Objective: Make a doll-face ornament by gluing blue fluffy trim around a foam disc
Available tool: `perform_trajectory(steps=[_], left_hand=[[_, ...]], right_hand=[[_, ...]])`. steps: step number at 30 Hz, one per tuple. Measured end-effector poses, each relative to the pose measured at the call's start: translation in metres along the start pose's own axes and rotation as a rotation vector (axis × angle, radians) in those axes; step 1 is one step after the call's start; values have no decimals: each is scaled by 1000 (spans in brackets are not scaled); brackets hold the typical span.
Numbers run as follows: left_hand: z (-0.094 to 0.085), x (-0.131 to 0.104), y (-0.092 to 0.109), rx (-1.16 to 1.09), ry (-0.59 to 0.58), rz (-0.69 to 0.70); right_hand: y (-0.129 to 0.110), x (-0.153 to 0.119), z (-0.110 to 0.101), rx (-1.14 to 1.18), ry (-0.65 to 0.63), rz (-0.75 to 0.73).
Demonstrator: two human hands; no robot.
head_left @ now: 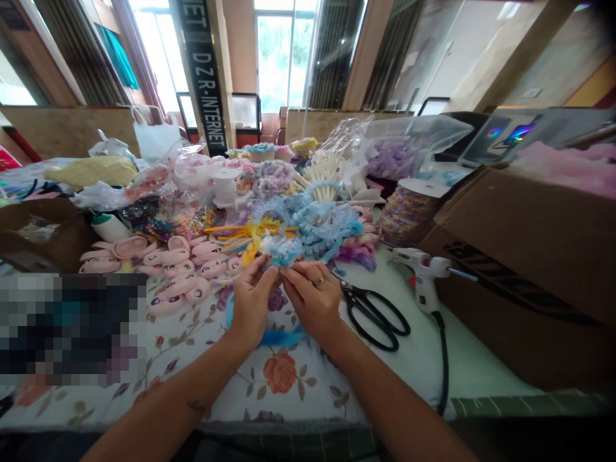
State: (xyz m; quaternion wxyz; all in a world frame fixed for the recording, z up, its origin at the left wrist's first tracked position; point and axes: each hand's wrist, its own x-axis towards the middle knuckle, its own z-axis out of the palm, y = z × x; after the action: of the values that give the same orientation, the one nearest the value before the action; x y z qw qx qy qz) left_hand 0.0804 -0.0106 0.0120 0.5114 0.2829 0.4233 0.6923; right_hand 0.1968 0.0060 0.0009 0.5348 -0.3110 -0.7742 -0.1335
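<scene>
Both hands meet at the middle of the table over a small piece of blue and white ruffled trim (282, 249). My left hand (254, 290) pinches its near left side, fingers pressed together. From the right, my right hand (312, 292), with a ring on one finger, grips the same trim. The fingertips nearly touch, and what lies between them is partly hidden. Below the hands a bright blue fluffy strip (282, 337) rests on the floral cloth (231, 378). Black-handled scissors (378, 314) lie just right of my right hand.
A white glue gun (426, 276) with a black cord stands by a large cardboard box (520, 276) at right. Pink doll-face pieces (176, 256) lie at left. Behind are blue ruffles (312, 221), a ribbon spool (409, 212) and plastic bags (156, 138).
</scene>
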Motion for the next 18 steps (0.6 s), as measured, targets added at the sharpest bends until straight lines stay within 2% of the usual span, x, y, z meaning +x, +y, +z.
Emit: perform_trajectory(steps=[7, 13, 18], left_hand=[[-6, 3, 2, 21, -48, 34], [-6, 5, 3, 8, -49, 87], [-8, 6, 1, 39, -69, 70]], right_hand=[[2, -1, 1, 41, -35, -64], [4, 0, -3, 99, 15, 1], [8, -1, -2, 90, -89, 25]])
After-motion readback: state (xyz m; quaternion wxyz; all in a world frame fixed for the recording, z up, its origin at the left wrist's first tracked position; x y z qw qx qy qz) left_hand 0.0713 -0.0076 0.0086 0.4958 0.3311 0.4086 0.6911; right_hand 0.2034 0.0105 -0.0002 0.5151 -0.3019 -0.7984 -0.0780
